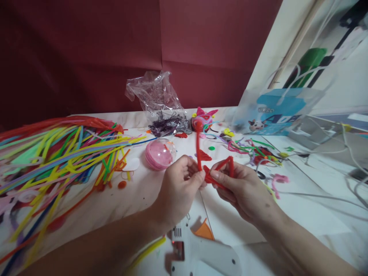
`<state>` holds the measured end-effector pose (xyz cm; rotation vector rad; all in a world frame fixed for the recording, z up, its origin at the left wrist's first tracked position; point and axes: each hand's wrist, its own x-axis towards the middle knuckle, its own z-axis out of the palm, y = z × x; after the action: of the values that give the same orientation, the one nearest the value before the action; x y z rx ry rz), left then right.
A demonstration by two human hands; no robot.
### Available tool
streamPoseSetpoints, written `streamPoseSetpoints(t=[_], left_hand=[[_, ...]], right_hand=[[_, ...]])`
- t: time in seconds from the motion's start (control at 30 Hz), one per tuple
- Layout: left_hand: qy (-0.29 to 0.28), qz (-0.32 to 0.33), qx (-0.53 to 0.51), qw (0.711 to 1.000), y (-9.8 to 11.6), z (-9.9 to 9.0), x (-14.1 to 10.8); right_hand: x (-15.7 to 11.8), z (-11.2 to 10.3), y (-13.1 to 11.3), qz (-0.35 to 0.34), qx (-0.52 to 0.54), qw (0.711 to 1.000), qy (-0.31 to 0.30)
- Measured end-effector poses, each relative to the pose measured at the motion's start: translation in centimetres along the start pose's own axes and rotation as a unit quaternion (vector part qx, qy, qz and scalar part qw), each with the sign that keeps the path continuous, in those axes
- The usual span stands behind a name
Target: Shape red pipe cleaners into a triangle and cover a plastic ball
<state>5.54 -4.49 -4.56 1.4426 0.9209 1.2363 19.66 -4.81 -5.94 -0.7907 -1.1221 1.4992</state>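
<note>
Both hands hold a bent red pipe cleaner point(198, 151) above the middle of the table. My left hand point(184, 184) pinches it between thumb and fingers, with one end standing upright above the grip. Its folded part runs across to my right hand point(240, 186), where thumb and fingers are closed on it and a pointed loop sticks up. Parts of the pipe cleaner are hidden behind the fingers. Below the hands lies a white glue gun point(207, 253), with an orange triangular piece point(204, 230) beside it.
Many coloured pipe cleaners point(71, 149) are heaped at the left. A pink and clear plastic ball point(158, 153) stands near my left hand. Behind are a clear plastic bag point(163, 111) and a pink pipe-cleaner figure point(203, 118). A blue-white bag point(276, 111) and cables point(347, 153) are at the right.
</note>
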Motion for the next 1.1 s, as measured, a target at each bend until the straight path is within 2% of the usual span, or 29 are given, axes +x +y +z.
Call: streamPoseSetpoints(t=[0.1, 0.2, 0.47, 0.63, 0.77, 1.1], left_hand=[[0.014, -0.064, -0.064, 0.996, 0.4, 0.1, 0.1], [0.019, -0.101, -0.099, 0.99, 0.6, 0.0, 0.1], [0.021, -0.123, -0.154, 0.98, 1.0, -0.1, 0.1], [0.016, -0.147, -0.149, 0.978, 0.5, -0.2, 0.5], [0.019, -0.137, -0.124, 0.983, 0.3, -0.3, 0.6], [0.008, -0.054, -0.061, 0.997, 0.0, -0.1, 0.5]], right_hand=[[0.0, 0.2, -0.2, 0.003, 0.003, 1.0, 0.002], [-0.1, 0.1, -0.2, 0.006, -0.002, 1.0, 0.017], [-0.2, -0.1, 0.0, -0.011, -0.03, 0.999, 0.008], [-0.1, 0.0, 0.4, -0.042, -0.057, 0.997, 0.044], [0.0, -0.1, 0.6, -0.052, -0.065, 0.994, 0.077], [0.0, 0.0, 0.7, -0.03, -0.079, 0.994, 0.065]])
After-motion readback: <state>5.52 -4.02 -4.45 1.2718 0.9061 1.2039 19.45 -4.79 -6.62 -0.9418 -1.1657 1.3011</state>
